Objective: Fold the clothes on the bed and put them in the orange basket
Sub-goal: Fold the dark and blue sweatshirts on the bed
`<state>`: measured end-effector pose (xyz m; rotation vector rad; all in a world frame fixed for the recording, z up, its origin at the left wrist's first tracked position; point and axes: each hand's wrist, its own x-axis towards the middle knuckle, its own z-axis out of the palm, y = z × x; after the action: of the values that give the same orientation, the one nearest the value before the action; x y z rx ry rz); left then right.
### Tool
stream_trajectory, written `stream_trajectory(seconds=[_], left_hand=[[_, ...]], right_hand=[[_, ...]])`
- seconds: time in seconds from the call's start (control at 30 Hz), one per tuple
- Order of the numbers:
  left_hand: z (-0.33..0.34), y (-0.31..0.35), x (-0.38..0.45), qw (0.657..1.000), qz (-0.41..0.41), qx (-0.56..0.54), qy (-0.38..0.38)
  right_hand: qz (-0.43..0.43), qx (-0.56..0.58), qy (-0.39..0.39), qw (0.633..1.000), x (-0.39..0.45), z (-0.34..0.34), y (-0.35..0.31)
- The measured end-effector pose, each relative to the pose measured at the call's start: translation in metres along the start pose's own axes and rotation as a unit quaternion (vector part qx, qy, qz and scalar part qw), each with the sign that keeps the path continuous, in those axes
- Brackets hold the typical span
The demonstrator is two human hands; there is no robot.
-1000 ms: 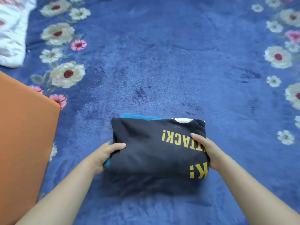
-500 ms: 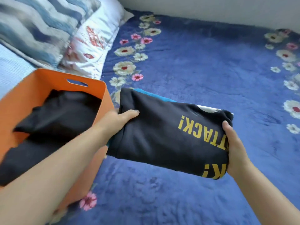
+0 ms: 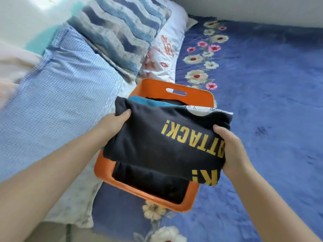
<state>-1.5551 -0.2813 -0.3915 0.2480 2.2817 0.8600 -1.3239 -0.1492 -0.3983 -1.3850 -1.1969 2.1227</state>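
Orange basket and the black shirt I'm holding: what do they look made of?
Orange basket: likely rigid plastic, smooth matte, with moulded rounded rim and cut-out handle slot. Black shirt: soft knit, probably cotton jersey; it drapes and creases, with flat yellow printed lettering.

A plush deep-blue bedspread (image 3: 262,95) covers the bed, with bands of cream and pink flowers printed along its left part and near its front edge. At the head end, toward the far left corner, a pale blue checked pillow (image 3: 57,102) with a white lace border lies flat. Behind it leans a fluffy cushion with blue and grey wavy stripes (image 3: 120,32), and under that cushion sits a white pillow printed with red-pink leaves (image 3: 166,55). A plain off-white wall (image 3: 253,7) runs along the far edge of the bed. Bright daylight washes out the far left corner.
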Motion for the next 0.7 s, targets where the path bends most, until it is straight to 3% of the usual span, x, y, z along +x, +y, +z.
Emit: stream_trajectory(seconds=[0.1,0.23,0.33,0.43,0.53,0.7], left_hand=[[-0.014,-0.021,0.009,0.988,-0.002,0.154,0.007],[-0.006,-0.039,0.016,0.940,0.078,0.328,0.052],[0.008,-0.047,0.013,0.906,0.125,0.396,0.083],[0.023,-0.054,0.016,0.885,0.148,0.436,0.065],[0.036,-0.063,0.020,0.882,0.131,0.451,0.032],[0.042,-0.073,0.025,0.903,0.099,0.418,0.025]], right_hand=[[0.010,-0.014,0.024,1.000,0.003,0.035,0.019],[-0.002,-0.081,0.083,0.993,0.005,0.049,0.043],[-0.079,-0.207,0.140,0.965,-0.002,0.049,0.056],[-0.120,-0.368,0.170,0.906,-0.001,0.049,0.071],[-0.043,-0.509,0.167,0.844,0.006,0.056,0.081],[0.022,-0.546,0.164,0.821,0.014,0.062,0.080]])
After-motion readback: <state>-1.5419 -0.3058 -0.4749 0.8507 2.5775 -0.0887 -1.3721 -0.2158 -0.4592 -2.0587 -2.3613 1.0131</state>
